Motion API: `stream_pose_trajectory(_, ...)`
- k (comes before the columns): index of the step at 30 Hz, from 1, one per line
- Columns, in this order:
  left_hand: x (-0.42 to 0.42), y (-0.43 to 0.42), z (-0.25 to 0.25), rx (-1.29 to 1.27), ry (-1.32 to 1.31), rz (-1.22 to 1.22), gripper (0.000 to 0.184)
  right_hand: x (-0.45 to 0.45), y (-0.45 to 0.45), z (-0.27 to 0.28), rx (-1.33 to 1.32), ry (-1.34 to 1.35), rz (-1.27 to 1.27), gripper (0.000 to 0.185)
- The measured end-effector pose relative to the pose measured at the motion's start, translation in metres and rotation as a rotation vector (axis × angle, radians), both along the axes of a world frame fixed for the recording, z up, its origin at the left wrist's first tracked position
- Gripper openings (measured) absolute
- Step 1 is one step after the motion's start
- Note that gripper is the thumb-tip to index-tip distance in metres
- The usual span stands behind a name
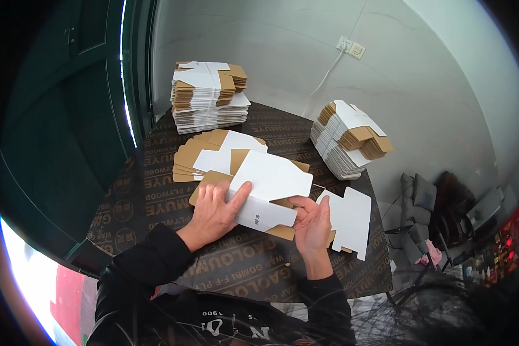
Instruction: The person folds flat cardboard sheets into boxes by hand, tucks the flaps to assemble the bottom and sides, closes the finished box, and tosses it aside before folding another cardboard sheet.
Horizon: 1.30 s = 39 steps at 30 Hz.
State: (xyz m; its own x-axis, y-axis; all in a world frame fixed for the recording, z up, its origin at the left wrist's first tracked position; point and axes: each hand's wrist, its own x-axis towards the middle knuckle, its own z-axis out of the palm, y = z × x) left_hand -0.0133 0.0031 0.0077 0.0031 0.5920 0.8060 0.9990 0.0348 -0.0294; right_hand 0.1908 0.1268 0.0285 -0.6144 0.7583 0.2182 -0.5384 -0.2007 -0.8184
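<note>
A partly folded cardboard box [271, 176], white outside and brown inside, is between my two hands above the dark table. My left hand [216, 210] grips its left end, thumb on the white face and fingers over the brown flap. At the box's right end, my right hand [312, 222] has its fingers against the flaps, some of them hidden behind the cardboard. Small dark print shows on the box side nearest me. Behind the box lies a fanned pile of flat box blanks [205, 150]. Just right of my right hand are more flat white blanks [352, 222].
A tall tied stack of box blanks [210, 98] stands at the table's back left, another tied stack [352, 138] at the back right. The dark printed plywood table [155, 190] meets the wall. A grey chair [418, 202] stands to the right, a green door [63, 115] left.
</note>
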Motion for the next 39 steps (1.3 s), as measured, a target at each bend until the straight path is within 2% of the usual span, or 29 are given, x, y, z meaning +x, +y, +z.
stream_pose_trajectory(4, 0.001, 0.0, -0.002, 0.023, 0.089, -0.062, 0.068, -0.001, -0.011, 0.023, -0.049, 0.002, 0.065, 0.046)
stream_pose_trajectory(9, 0.004, 0.0, -0.009, -0.039, 0.181, -0.061, 0.077, -0.006, -0.018, 0.025, 0.004, -0.207, -0.163, 0.04)
stream_pose_trajectory(14, 0.003, -0.008, 0.013, -0.128, 0.008, -0.228, 0.088, 0.0, -0.015, 0.019, 0.07, -0.178, -0.196, 0.037)
stream_pose_trajectory(18, -0.01, -0.004, 0.012, -0.011, -0.03, -0.295, 0.108, 0.0, -0.023, 0.012, 0.196, -0.166, -0.088, 0.037)
stream_pose_trajectory(19, -0.012, -0.004, 0.014, -0.01, -0.034, -0.288, 0.108, 0.001, -0.024, 0.01, 0.197, -0.168, -0.081, 0.037)
stream_pose_trajectory(23, -0.016, -0.015, 0.032, -0.075, -0.068, -0.308, 0.118, 0.006, -0.023, -0.003, 0.309, -0.148, 0.203, 0.037)
stream_pose_trajectory(28, -0.015, -0.024, 0.044, -0.064, 0.013, -0.23, 0.121, 0.006, -0.016, -0.01, 0.208, 0.0, 0.343, 0.037)
stream_pose_trajectory(34, -0.018, -0.025, 0.051, -0.065, -0.015, -0.265, 0.116, 0.011, -0.008, -0.017, 0.204, -0.057, 0.433, 0.04)
stream_pose_trajectory(39, -0.012, -0.027, 0.052, -0.083, 0.001, -0.257, 0.112, 0.013, -0.004, -0.027, 0.022, 0.064, 0.566, 0.042)
